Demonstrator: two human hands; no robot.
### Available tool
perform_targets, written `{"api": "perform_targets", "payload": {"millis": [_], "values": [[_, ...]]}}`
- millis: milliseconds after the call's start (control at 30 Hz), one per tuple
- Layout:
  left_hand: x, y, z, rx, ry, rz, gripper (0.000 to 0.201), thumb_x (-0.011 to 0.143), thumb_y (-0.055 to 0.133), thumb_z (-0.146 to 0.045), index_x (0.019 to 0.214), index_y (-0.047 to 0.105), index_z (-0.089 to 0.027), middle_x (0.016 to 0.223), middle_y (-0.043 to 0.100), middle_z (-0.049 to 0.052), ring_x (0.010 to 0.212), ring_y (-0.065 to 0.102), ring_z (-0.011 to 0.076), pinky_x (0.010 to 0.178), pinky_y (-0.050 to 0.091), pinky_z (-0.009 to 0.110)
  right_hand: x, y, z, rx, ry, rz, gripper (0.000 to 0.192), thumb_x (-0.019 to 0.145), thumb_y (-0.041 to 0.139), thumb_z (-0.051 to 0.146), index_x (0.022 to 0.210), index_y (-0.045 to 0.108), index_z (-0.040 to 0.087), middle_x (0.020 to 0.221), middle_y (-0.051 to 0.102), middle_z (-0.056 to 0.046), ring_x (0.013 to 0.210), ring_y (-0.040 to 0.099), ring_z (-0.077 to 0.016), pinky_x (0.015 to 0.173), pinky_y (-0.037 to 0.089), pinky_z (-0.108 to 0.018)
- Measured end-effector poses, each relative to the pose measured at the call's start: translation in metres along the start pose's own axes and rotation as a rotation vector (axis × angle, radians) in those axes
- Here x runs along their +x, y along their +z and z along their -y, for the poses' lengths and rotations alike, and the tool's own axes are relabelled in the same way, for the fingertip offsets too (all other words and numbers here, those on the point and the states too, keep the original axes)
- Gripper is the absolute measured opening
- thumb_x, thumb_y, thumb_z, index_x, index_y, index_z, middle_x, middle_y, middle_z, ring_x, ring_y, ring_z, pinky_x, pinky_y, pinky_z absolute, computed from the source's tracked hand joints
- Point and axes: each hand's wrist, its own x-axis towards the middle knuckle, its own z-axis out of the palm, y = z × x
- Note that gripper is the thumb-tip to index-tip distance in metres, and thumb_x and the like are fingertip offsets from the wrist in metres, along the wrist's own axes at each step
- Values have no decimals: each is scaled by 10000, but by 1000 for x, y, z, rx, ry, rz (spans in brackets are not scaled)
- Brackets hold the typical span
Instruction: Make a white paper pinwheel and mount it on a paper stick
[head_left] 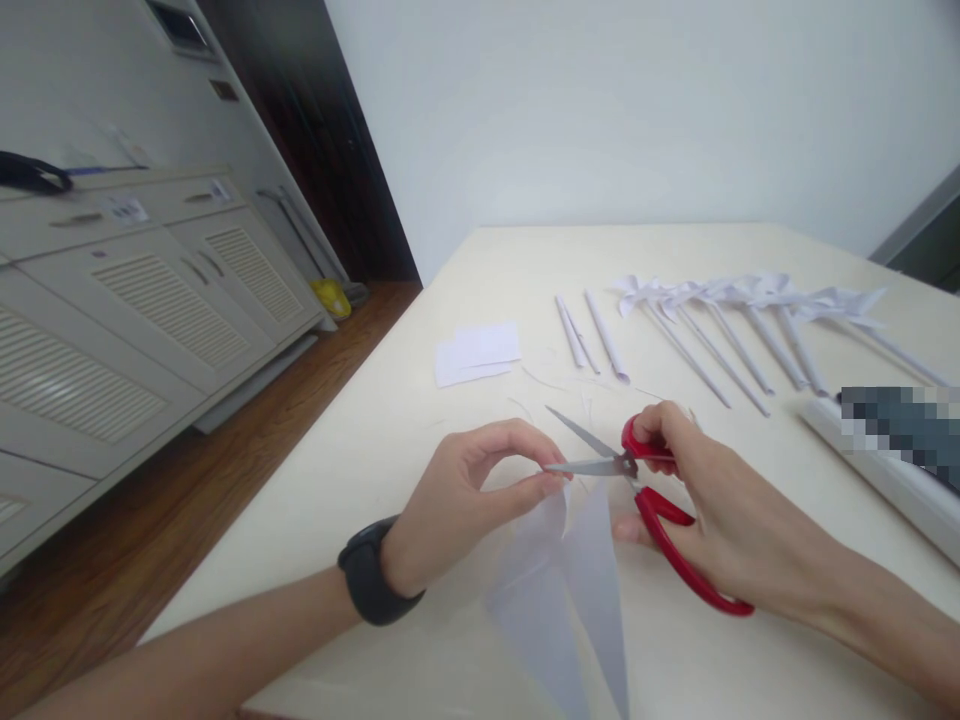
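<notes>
Head view: left hand (pixel 465 490) pinching top edge of paper (pixel 562 590) between thumb and fingers, paper hanging low over near table (pixel 360 470) edge, already split down middle. Right hand (pixel 705 510) gripping red scissors (pixel 637 490), fingers through handles, blades sitting open, tips right at paper's top by left fingertips. Black watch (pixel 371 570) sitting on left wrist. Farther back, paper scraps (pixel 476 352), few rolled sticks (pixel 592 340), row of pinwheels (pixel 750 300) lying on table. Cabinets (pixel 112 300) standing off left, wood floor below.
</notes>
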Motion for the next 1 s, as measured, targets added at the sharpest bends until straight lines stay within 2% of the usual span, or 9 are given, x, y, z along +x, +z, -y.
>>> {"api": "perform_targets", "payload": {"millis": [167,367,600,800,1000], "values": [[0,0,-1,-44,-69,35,43,756,581,-135,719,605,-140,797,618,52,806,575,176,778,447,324,-3,3,1,-7,-6,44,246,742,551,301,859,340,252,760,544,21,601,490,-153,565,445,-304],[0,2,2,-142,-92,34,20,733,628,-158,747,635,-145,811,626,44,807,576,158,784,450,300,-1,9,1,-17,-28,46,285,732,572,385,888,379,245,823,547,-3,674,524,-176,642,443,-347],[-1,4,0,-136,-114,26,4,726,625,-150,728,628,-149,806,629,48,829,582,182,806,450,334,-1,8,4,21,-22,36,288,714,596,362,849,369,246,760,517,24,611,482,-149,567,423,-297],[-1,3,0,-159,-114,80,48,756,601,-162,711,605,-147,785,621,33,817,577,159,844,428,321,1,3,2,112,6,-28,272,732,581,260,841,333,249,732,466,42,626,438,-132,595,410,-278],[-2,3,0,-222,-164,76,21,734,632,-163,743,617,-152,817,612,29,783,565,145,729,437,270,-1,11,4,83,-26,48,264,702,575,257,849,357,249,751,479,31,617,435,-142,567,408,-290]]}}
